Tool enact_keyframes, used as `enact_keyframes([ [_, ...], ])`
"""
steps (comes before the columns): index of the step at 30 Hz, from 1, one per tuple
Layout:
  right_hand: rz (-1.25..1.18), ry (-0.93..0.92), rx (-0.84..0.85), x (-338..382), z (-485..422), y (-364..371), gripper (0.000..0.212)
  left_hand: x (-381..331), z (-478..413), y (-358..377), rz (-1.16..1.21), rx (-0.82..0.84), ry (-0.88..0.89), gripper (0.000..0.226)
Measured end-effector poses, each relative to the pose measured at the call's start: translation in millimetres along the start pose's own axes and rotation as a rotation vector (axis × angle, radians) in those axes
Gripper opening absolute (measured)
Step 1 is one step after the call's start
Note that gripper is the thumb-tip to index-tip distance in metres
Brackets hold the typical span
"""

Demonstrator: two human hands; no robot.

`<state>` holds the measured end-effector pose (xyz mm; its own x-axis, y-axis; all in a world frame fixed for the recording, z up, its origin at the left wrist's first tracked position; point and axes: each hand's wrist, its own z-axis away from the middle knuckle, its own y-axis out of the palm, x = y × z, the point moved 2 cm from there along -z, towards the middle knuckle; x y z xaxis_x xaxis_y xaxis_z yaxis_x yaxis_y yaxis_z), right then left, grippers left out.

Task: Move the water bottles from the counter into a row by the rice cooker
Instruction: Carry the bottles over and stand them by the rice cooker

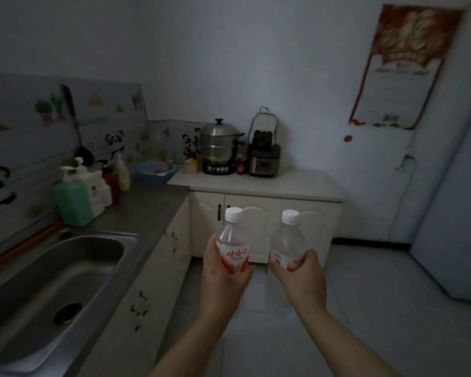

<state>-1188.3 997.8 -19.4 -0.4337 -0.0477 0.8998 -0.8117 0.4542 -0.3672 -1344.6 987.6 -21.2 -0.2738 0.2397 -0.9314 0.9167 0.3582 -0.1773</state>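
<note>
I carry two clear water bottles with white caps and red-and-white labels, upright, in front of me over the floor. My left hand [223, 278] grips the left bottle [232, 240] round its label. My right hand [301, 278] grips the right bottle [288, 240] the same way. The two bottles stand apart by about a hand's width. The rice cooker [264, 161], dark and silver, stands at the back of a white counter [297, 186] ahead, beyond the bottles.
A steel steamer pot [219, 148] on a burner stands left of the rice cooker. A blue bowl [155, 171] sits at the counter corner. Soap and sauce bottles [74, 200] line the grey counter beside the steel sink [57, 270]. A pale fridge [454, 213] stands at right.
</note>
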Motion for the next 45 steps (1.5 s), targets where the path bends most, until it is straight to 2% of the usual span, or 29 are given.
enact_keyframes([
  [5, 0.032, 0.056, -0.104, -27, -53, -25, 0.049, -4, -29, 65, 0.039, 0.123, 0.068, 0.077],
  [12, 0.061, 0.088, -0.21, -61, -128, -36, 0.05, 11, -83, 147, 0.063, 0.215, 0.094, 0.087],
  [23, 0.094, 0.128, -0.316, -89, -308, -15, 0.05, 34, -236, 280, 0.163, 0.319, 0.137, 0.084],
  [32, 0.081, 0.134, -0.356, -108, -432, 10, 0.054, 52, -344, 359, 0.182, 0.331, 0.146, 0.08],
  [45, 0.04, 0.114, -0.279, -163, -645, 34, 0.055, 81, -487, 507, 0.163, 0.266, 0.173, 0.074],
])
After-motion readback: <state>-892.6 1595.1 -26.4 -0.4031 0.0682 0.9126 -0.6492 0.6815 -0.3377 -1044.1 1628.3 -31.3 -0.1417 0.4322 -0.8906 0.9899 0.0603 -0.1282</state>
